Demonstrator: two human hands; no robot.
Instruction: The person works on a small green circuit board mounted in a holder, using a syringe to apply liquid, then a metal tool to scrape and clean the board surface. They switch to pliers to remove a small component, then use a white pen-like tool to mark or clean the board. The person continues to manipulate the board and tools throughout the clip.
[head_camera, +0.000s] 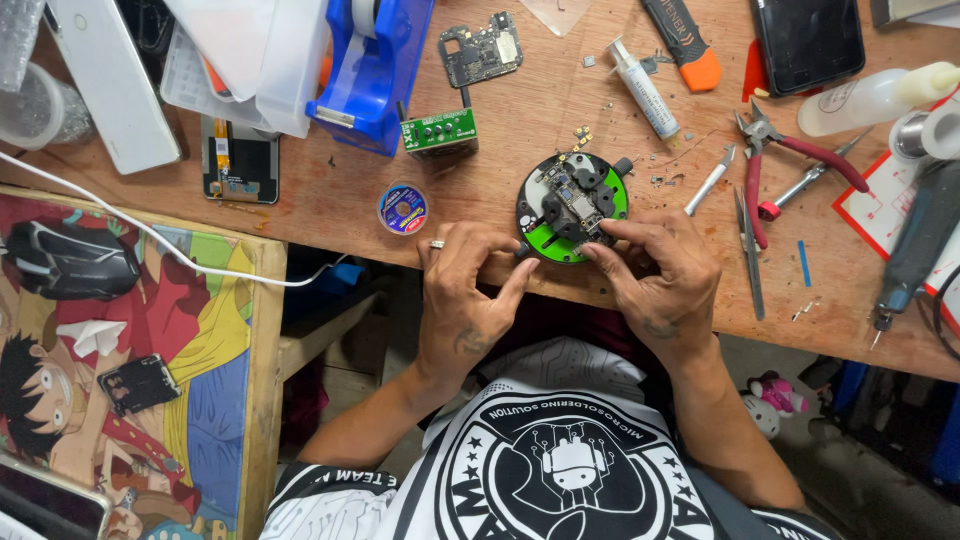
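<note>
A person's left hand (462, 290) and right hand (655, 275) work a round green-and-black board holder (572, 207) on the wooden surface (500, 110). The left fingers pinch its near rim; the right fingers grip the small circuit board (578, 203) clamped there. Red-handled pliers (775, 165) and tweezers (749, 250) lie just beyond the right fingers.

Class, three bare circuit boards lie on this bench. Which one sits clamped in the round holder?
The small board in the green-and-black round holder; the right hand touches it.
</note>
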